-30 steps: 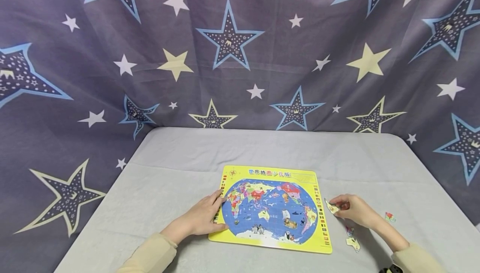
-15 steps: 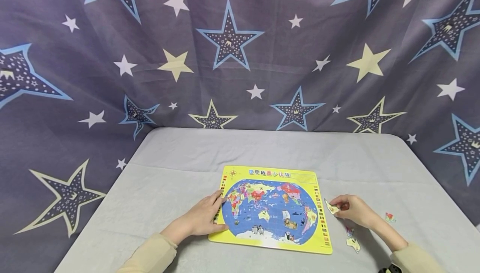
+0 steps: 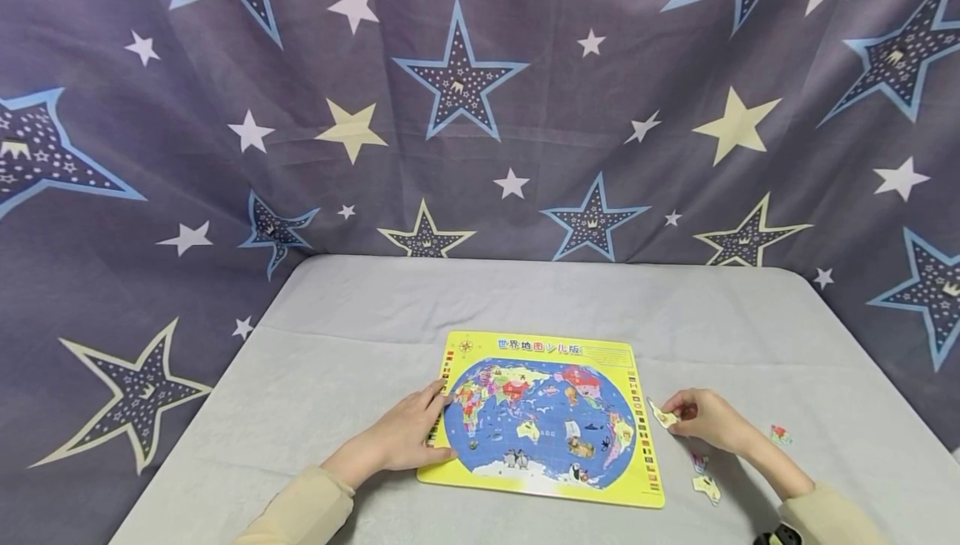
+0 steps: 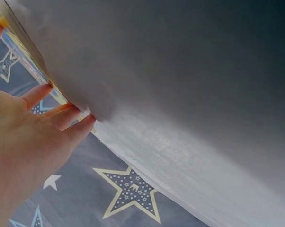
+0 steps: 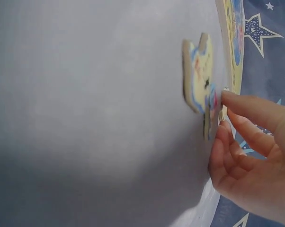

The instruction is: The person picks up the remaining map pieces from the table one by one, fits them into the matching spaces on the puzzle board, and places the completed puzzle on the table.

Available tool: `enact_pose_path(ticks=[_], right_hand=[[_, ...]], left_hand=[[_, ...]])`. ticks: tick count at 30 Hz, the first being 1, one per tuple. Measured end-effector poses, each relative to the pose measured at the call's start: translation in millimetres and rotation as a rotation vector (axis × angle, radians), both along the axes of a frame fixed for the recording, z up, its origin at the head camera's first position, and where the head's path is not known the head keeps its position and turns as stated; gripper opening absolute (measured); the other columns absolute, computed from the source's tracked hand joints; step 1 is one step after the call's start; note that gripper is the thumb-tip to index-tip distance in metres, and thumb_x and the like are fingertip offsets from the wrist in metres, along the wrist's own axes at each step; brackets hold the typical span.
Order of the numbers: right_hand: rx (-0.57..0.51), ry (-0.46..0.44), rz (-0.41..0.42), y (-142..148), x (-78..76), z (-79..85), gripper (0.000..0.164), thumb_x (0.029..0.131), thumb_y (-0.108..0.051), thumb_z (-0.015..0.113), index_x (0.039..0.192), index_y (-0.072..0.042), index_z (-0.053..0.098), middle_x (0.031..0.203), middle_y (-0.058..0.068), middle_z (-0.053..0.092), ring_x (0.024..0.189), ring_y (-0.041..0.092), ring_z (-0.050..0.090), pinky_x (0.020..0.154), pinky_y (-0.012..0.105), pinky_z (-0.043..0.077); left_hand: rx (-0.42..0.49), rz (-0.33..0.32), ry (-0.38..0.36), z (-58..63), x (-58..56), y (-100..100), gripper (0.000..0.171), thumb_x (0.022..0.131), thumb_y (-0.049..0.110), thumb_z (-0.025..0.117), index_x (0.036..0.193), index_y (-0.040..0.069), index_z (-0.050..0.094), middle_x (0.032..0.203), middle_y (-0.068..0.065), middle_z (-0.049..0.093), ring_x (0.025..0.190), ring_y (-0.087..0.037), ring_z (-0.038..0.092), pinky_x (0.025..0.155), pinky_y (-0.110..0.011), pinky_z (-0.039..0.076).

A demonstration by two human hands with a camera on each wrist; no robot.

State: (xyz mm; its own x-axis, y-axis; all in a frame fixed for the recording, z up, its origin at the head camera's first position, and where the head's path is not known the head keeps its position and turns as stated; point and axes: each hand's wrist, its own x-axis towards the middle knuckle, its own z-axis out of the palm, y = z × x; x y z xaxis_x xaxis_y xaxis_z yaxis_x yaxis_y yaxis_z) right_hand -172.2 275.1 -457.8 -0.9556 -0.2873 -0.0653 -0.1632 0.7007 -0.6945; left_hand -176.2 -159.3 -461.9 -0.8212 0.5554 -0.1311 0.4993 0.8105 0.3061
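A yellow-bordered world map puzzle board [image 3: 622,491] lies flat on the table. My left hand [image 3: 402,431] rests at its left edge, the fingers loosely extended and the thumb near the lower left corner. In the left wrist view the fingertips [image 4: 88,120] touch the board's side. To the right of the board, my right hand [image 3: 712,420] pinches a pale yellow puzzle piece [image 3: 663,417] between thumb and fingers. That piece is mostly hidden by the fingers in the right wrist view.
Near the right hand lie a yellow-white puzzle piece [image 3: 705,488] and a small colourful piece [image 3: 699,462]. A red and green piece [image 3: 780,433] lies farther right. A grey cloth covers the table [image 3: 360,303]; a star-patterned curtain [image 3: 480,162] hangs behind it.
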Motion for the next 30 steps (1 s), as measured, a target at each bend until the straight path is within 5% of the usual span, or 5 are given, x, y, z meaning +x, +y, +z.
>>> enact_pose_path(ticks=[30], right_hand=[[-0.109, -0.012, 0.051, 1.6, -0.7, -3.9, 0.017, 0.069, 0.005, 0.064, 0.084, 0.003, 0.056, 0.073, 0.004, 0.051, 0.063, 0.003, 0.046, 0.054, 0.02, 0.043]], left_hand=[[0.0, -0.01, 0.022, 0.0, 0.4, 0.5, 0.08, 0.076, 0.056, 0.055, 0.131, 0.002, 0.035, 0.14, -0.021, 0.023, 0.125, -0.035, 0.03, 0.102, -0.044, 0.027]])
